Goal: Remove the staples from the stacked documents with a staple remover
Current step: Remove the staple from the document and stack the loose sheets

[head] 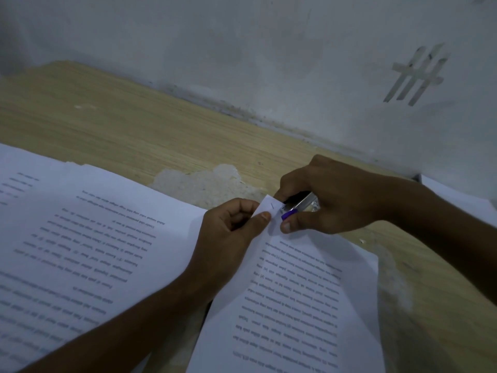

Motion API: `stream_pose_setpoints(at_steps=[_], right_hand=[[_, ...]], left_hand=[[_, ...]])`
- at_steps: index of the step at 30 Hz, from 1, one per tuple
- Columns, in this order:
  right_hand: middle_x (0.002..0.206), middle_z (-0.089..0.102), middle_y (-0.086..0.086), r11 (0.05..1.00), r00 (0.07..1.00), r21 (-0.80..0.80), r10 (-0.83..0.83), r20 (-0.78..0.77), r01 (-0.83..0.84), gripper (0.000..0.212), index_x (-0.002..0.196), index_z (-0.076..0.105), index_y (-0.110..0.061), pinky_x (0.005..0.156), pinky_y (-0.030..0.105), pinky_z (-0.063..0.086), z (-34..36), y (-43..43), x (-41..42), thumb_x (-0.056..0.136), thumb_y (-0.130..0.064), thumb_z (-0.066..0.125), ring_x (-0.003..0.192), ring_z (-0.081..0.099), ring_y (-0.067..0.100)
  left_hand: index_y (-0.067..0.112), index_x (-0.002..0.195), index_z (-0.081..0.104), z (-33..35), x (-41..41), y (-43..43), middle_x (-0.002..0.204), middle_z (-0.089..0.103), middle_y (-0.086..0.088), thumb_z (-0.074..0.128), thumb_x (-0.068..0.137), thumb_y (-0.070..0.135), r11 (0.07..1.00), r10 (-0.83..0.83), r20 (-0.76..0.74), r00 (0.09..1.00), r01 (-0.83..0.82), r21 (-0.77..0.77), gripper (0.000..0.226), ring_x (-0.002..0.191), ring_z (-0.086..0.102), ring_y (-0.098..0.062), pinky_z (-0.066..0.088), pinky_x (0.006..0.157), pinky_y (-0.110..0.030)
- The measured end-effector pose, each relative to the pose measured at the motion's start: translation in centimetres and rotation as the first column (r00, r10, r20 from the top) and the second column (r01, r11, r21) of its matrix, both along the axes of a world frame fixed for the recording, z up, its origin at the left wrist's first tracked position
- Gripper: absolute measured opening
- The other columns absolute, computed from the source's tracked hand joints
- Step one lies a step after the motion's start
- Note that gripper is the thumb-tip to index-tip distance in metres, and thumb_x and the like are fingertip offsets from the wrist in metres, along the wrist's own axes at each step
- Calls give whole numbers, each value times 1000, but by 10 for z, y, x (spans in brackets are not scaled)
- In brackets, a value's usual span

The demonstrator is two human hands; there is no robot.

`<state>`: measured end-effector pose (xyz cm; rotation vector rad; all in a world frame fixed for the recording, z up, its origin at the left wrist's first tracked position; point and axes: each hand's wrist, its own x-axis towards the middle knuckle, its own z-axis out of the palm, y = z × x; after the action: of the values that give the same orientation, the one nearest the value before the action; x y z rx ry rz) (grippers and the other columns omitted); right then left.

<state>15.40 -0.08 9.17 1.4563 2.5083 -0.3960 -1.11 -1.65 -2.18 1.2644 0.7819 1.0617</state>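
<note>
A person's left hand (231, 232) pinches the raised corner of a white, printed stapled document (295, 305) between the thumb and curled fingers. At that same corner the right hand (333, 200) grips a small metal staple remover with a purple and black tip (298, 205). Its thumb lies beneath the tool, its fingers curl over the top, and the forearm reaches in from the right of the document. The tool's tip sits just beside the thin dark staple (273, 205), which is in the paper; whether the two touch cannot be told. Left of the document lies a broad stack of white printed sheets (80, 238), with the left forearm stretched across it. Document and stack rest on a light wooden table (134, 125). The table's surface is peeled in a pale patch (204, 181) just beyond the document's corner, below a scuffed white wall (242, 49).
</note>
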Motion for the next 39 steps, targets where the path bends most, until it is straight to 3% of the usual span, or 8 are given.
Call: stream_pose_setpoints(at_steps=[3, 17, 25, 31, 36, 39], right_hand=[[88, 61, -21, 1000, 1000, 13, 6, -3, -6, 31, 107, 68, -33, 72, 19, 40, 0, -1, 0, 82, -51, 63, 81, 59, 0], [85, 62, -19, 999, 1000, 40, 1, -2, -1, 36, 99, 66, -40, 80, 30, 44, 0, -4, -5, 75, -62, 49, 76, 57, 2], [84, 63, -15, 999, 999, 40, 34, -10, -33, 18, 87, 50, -49, 83, 31, 42, 0, -3, -6, 76, -62, 48, 76, 57, 4], [85, 64, -16, 999, 1000, 43, 3, -23, -2, 37, 98, 67, -40, 81, 34, 44, -1, -3, -5, 76, -63, 49, 76, 58, 3], [84, 63, -18, 999, 999, 35, 7, -39, -5, 18, 93, 60, -45, 80, 36, 47, -2, -5, -5, 81, -58, 60, 74, 58, 2], [83, 65, -17, 999, 999, 48, 7, -36, -5, 28, 93, 64, -42, 79, 36, 46, -1, -4, -4, 77, -61, 52, 73, 58, 3]], left_hand=[[21, 87, 63, 1, 0, 0, 72, 72, 16, 60, 86, 11, 1000, -5, 3, 1000, 5, 9, 11, 64, 69, -6, 52, 56, -15], [18, 87, 65, 1, 0, -1, 74, 73, 9, 61, 86, 11, 1000, 8, 14, 1000, -8, -21, 8, 65, 69, -11, 54, 56, -18], [16, 88, 65, 1, -1, -2, 75, 73, 8, 61, 86, 11, 1000, 19, 19, 1000, -19, -24, 7, 64, 69, -11, 53, 55, -18], [19, 86, 64, 0, -1, -2, 72, 72, 12, 62, 85, 13, 1000, 13, -1, 1000, -13, -12, 7, 64, 69, -8, 53, 56, -16], [19, 86, 64, 1, 0, -3, 73, 73, 10, 62, 85, 10, 1000, 11, 17, 1000, -11, -18, 9, 64, 69, -10, 54, 56, -17], [18, 86, 64, 1, -1, -3, 71, 72, 11, 61, 85, 10, 1000, 2, 24, 1000, -2, -15, 9, 63, 69, -8, 52, 55, -16]])
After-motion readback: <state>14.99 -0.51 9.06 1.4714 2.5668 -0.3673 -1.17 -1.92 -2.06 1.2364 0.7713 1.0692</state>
